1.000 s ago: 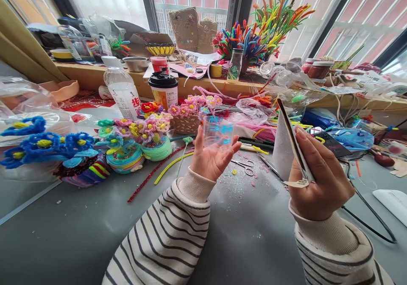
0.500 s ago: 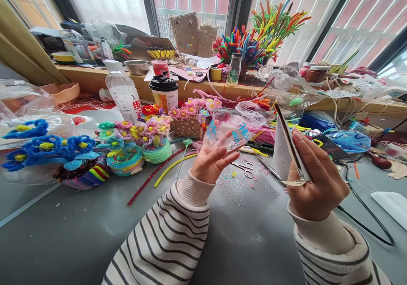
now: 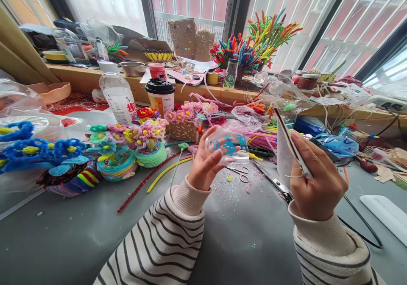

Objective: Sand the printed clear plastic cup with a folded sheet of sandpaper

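Fingers point(image 3: 213, 157) of the left hand point(image 3: 203, 168) curl round a clear plastic cup with blue lettering point(image 3: 229, 146), tipped sideways above the grey table point(image 3: 95, 225). The right hand point(image 3: 316, 181) pinches a flat white card with a dark edge point(image 3: 284, 151) upright, near small metal scissors point(image 3: 242, 173).

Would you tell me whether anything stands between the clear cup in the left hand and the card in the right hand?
Nothing visible does. The left hand holds the clear cup, the right hand grips the card, and only air separates them; the scissors lie lower, on the table.
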A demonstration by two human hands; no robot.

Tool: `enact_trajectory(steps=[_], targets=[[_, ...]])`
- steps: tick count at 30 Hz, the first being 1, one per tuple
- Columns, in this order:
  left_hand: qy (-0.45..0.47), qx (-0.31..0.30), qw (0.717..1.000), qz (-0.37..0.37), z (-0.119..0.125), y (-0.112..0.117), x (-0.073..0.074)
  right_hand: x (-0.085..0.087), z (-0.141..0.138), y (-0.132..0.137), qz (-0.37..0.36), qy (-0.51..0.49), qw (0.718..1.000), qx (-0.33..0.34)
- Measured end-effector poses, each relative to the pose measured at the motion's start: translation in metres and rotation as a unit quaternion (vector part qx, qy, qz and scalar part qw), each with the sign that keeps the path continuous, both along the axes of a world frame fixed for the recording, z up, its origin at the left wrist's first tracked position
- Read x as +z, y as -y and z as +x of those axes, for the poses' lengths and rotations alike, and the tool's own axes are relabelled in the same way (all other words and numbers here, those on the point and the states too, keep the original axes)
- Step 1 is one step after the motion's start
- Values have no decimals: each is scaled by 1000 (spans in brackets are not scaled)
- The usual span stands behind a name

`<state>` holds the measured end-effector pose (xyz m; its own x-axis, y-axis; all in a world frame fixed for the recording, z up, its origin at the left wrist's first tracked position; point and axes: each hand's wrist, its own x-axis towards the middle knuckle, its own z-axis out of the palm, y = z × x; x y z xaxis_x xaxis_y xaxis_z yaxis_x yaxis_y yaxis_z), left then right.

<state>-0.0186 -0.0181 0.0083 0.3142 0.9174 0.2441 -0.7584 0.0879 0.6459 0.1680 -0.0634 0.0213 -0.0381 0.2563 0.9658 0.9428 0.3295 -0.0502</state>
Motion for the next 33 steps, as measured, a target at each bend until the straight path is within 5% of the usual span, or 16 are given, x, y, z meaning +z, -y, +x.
enact_trajectory(steps=[16,33], targets=[[-22,-38,998,34,-2,-2,-3,-2,16,0,-74,48,991,98],[-45,-41,998,36,-1,-2,-3,-12,5,-3,-101,18,992,72]])
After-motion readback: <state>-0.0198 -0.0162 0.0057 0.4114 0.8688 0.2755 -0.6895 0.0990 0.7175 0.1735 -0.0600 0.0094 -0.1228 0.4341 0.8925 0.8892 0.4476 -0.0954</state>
